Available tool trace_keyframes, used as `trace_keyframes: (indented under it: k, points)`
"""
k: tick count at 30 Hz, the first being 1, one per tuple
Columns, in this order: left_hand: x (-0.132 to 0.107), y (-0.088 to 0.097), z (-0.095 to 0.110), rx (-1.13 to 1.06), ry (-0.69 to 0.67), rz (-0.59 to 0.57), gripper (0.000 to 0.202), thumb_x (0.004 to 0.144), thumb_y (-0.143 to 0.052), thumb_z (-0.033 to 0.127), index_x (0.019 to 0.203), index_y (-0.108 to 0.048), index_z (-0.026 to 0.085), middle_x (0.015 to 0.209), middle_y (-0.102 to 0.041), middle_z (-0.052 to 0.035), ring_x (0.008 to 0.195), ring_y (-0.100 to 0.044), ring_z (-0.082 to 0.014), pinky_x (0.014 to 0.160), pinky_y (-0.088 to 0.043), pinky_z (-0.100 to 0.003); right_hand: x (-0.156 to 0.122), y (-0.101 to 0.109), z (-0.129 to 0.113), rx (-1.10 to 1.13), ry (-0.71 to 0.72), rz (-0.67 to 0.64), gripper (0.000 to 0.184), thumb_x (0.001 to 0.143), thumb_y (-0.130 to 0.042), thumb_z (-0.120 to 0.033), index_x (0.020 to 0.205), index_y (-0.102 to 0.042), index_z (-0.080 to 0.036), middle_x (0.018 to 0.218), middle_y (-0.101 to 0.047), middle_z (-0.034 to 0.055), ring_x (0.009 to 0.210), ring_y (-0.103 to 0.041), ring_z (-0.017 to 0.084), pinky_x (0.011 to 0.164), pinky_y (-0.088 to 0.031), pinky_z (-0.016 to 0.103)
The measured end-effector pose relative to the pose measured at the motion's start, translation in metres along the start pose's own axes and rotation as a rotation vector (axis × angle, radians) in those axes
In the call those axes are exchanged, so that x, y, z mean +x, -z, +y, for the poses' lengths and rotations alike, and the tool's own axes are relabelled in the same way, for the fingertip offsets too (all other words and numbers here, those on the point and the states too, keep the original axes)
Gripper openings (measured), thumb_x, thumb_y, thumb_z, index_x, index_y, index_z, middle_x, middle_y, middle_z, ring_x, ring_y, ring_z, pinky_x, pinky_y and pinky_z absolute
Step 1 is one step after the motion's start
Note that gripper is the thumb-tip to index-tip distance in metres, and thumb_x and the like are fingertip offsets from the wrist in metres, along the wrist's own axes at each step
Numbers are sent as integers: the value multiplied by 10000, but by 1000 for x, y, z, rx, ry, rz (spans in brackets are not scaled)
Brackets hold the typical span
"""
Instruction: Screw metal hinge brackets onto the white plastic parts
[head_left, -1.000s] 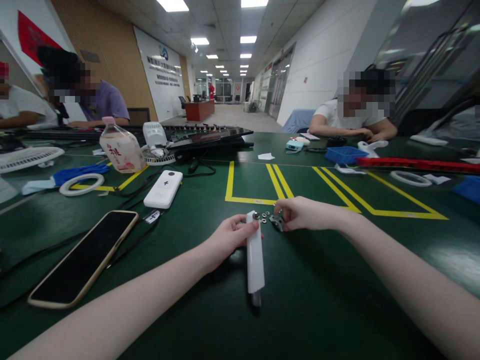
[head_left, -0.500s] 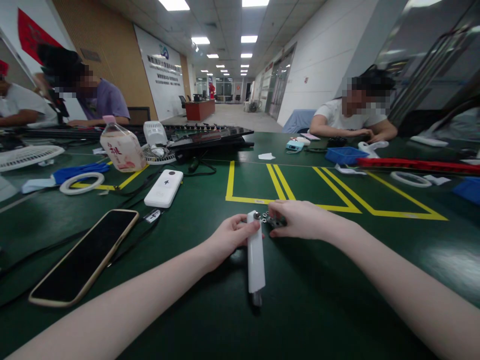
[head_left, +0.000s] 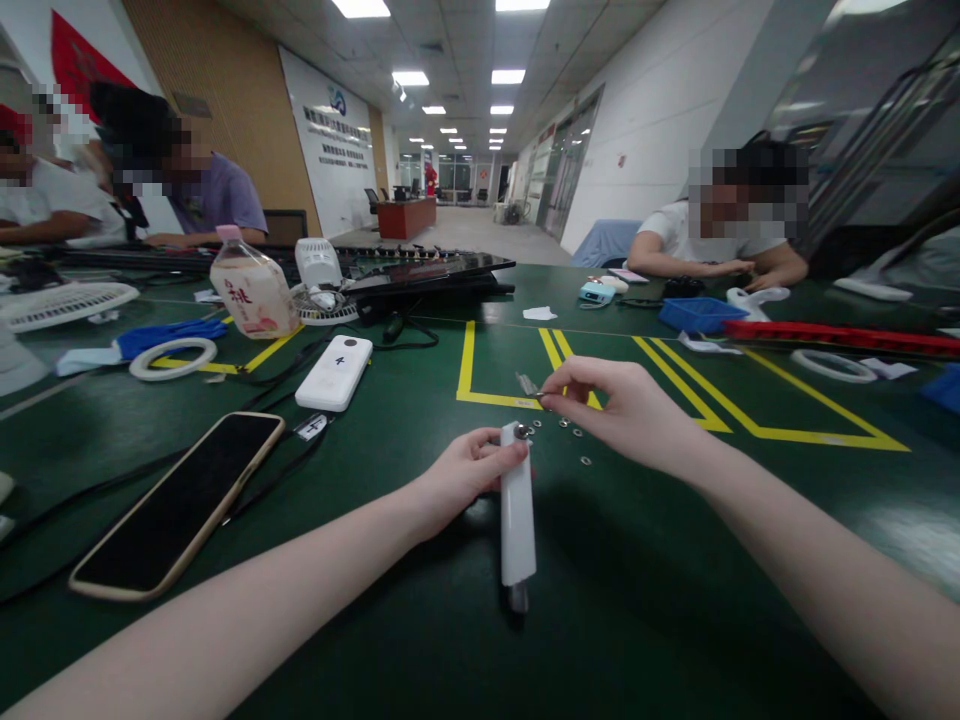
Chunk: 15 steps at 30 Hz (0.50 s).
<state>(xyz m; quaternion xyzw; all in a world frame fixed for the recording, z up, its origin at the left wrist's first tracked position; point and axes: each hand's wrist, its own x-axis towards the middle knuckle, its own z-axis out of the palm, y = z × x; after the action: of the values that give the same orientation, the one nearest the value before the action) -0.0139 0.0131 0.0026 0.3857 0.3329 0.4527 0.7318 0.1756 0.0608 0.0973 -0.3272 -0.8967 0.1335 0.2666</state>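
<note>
My left hand (head_left: 457, 478) is closed round the upper part of a long white bar (head_left: 518, 530). A round metal end shows at the bar's top, near my thumb, and a grey tip sticks out at its lower end. My right hand (head_left: 626, 408) is raised a little beyond the bar, thumb and forefinger pinched on a small greyish, see-through piece (head_left: 528, 385), perhaps a little plastic bag. Below its fingers, several small metal rings (head_left: 586, 461), like nuts or washers, lie scattered on the green table.
On the left lie a phone (head_left: 184, 500), a white numbered device (head_left: 334, 374) and black cords. A drink bottle (head_left: 255, 290) stands behind them. Yellow tape (head_left: 495, 401) marks the table ahead. A blue tray (head_left: 701, 315) sits at right, near a seated person (head_left: 712, 235).
My right hand has lifted and moved slightly away from the bar, fingers now pinching the see-through piece. More small rings are visible, spread over the table. The left hand's hold stays the same.
</note>
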Motion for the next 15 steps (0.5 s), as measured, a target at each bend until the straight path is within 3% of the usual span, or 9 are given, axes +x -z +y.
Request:
trace_keyframes:
  k: [4, 15]
  points:
    - [1, -1, -1, -2, -11, 9, 580, 610, -863, 460, 985, -577, 121, 777, -683, -57, 733, -665, -171, 726, -498, -283, -2, -5, -17, -14, 154, -12, 111, 883, -547, -196, 831, -636, -153, 833, -601, 35, 724, -547, 132, 630, -415, 233]
    - [0, 0, -1, -6, -6, -7, 649, 581, -868, 492, 1010, -566, 109, 788, -675, -65, 723, -654, -177, 701, -472, -284, -6, 2, -18, -82, 263, -137, 141, 928, -525, -180, 895, -657, -143, 911, -593, 58, 766, -567, 147, 674, -447, 249]
